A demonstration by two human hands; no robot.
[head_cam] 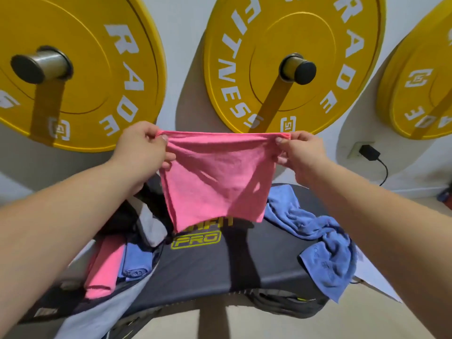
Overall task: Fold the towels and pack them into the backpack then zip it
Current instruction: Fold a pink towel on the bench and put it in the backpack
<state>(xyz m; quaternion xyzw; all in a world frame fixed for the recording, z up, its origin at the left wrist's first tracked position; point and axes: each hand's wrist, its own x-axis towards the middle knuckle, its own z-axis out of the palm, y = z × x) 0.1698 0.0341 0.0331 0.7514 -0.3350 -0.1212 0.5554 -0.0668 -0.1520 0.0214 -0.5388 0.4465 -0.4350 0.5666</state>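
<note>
A pink towel (215, 182) hangs doubled over in the air above the bench, its top edge stretched level. My left hand (141, 148) pinches its top left corner and my right hand (298, 152) pinches its top right corner. Below left, the open backpack (127, 216) lies on the bench with a folded pink towel (102, 272) and a folded blue towel (137, 263) inside. A loose, crumpled blue towel (315, 231) lies on the right side of the bench.
The black padded bench (220, 267) with a yellow logo carries everything. Yellow weight plates (288, 62) hang on pegs on the white wall behind. A black plug (368, 152) with a cable sits in a wall socket at right. Beige floor lies below the bench.
</note>
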